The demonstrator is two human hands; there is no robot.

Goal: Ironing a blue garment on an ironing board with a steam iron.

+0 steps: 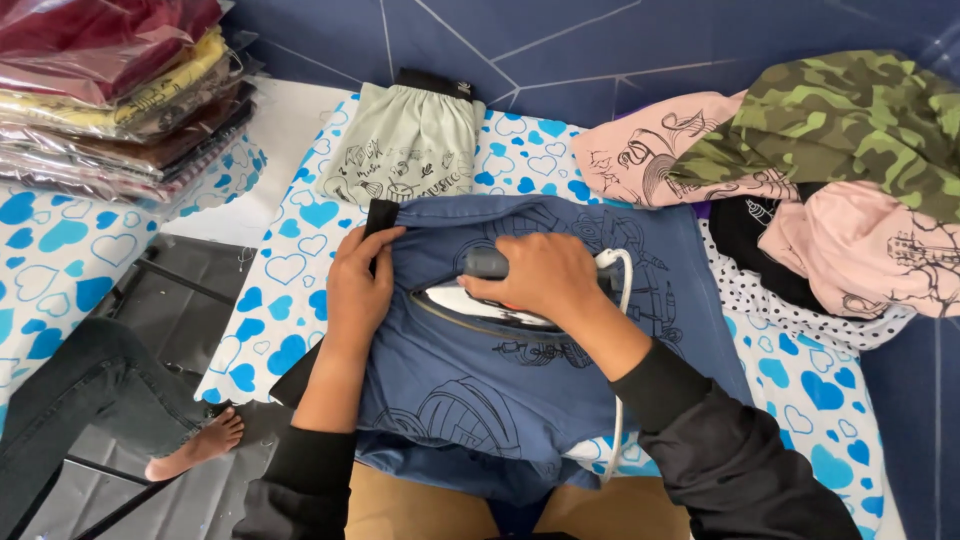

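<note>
The fingers of the right hand (545, 277) are wrapping tight around the grey handle of a clothes iron (480, 295), knuckles up, hiding most of the handle. The iron's pale soleplate is lying flat on a blue printed garment (500, 385), its tip pointing toward the left hand, and its white cord (622, 290) is looping out past the wrist and trailing down under the black sleeve.

The left hand (358, 290) is pressing down on the blue garment just beside the iron's tip, fingers curled and narrow, pinching the fabric near its black waistband (380, 217); thumb and fingertips are bunching a small fold of cloth.

The blue garment is lying spread across the middle of a white ironing cloth with blue hearts (285, 300), its lower edge hanging toward the person's lap.

Beyond it, a pale green printed pair of shorts (405, 150) is lying flat at the far edge of the cloth. To the right, a heap of clothes is sitting: a camouflage piece (850, 125) on top of pink printed pieces (650, 150), with a black one between them. At the upper left, a stack of folded garments in clear bags (120, 90) is resting. At the lower left, another person's bare foot (200, 445) and dark trouser leg are showing on the floor.
</note>
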